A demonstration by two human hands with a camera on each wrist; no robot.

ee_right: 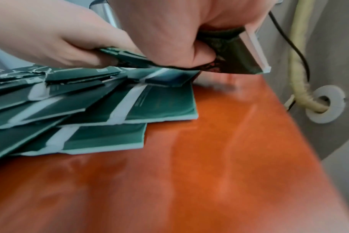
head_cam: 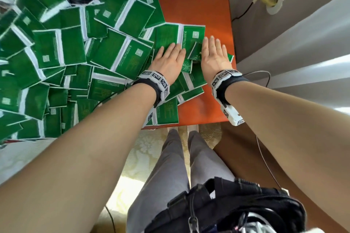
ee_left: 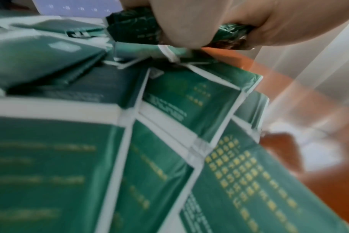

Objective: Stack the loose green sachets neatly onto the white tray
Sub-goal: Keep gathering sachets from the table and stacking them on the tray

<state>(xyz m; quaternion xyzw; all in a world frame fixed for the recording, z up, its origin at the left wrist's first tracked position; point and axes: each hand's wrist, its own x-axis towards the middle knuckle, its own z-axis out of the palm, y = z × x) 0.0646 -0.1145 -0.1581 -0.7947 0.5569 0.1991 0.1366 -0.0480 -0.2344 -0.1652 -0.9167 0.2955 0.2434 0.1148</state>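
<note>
Left hand [head_cam: 169, 58], right hand [head_cam: 213, 56] palm-down, thumbs apparently pinching sachets [head_cam: 195, 52] between them.

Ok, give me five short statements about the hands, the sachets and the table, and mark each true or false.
1. Both hands hold one small bundle of sachets between them. True.
2. The table is blue. False: it is orange-red.
3. The left hand rests idle in the lap. False: it is over the sachet pile, holding the bundle.
4. The right hand has its thumb curled on the bundle. True, in the right wrist view.
5. A white tray holds a neat stack. False: no tray shows.
</note>
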